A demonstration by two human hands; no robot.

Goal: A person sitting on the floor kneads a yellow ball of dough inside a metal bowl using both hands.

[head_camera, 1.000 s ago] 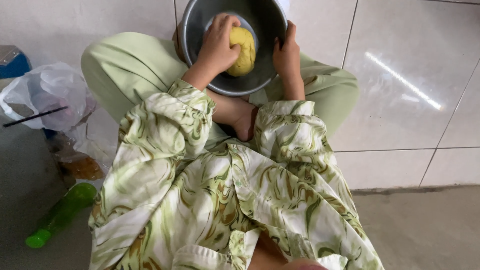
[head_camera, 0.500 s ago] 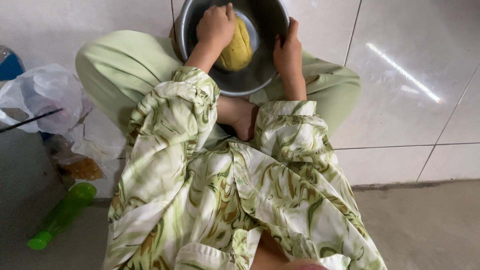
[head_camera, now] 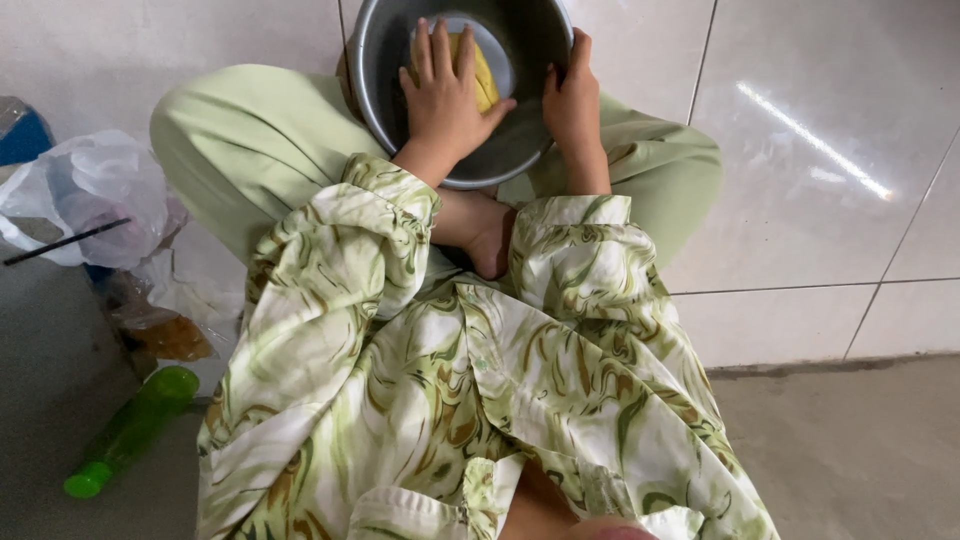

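Note:
A round metal bowl (head_camera: 520, 150) rests between my crossed legs on the tiled floor. Inside it lies a lump of yellow dough (head_camera: 485, 78). My left hand (head_camera: 442, 98) presses flat on the dough with the fingers spread, covering most of it. My right hand (head_camera: 572, 98) grips the bowl's right rim, thumb inside. Both arms wear a green and white patterned shirt.
A green plastic bottle (head_camera: 128, 432) lies on the floor at lower left. Clear plastic bags (head_camera: 90, 190) with a dark stick sit at the left, above a crumpled wrapper (head_camera: 165, 335). A blue object (head_camera: 20, 130) stands at the far left edge. Glossy white tiles (head_camera: 820, 150) spread to the right.
My left hand has gone from cupping the dough to pressing flat on top of it, fingers spread. The right hand has stayed on the bowl's rim.

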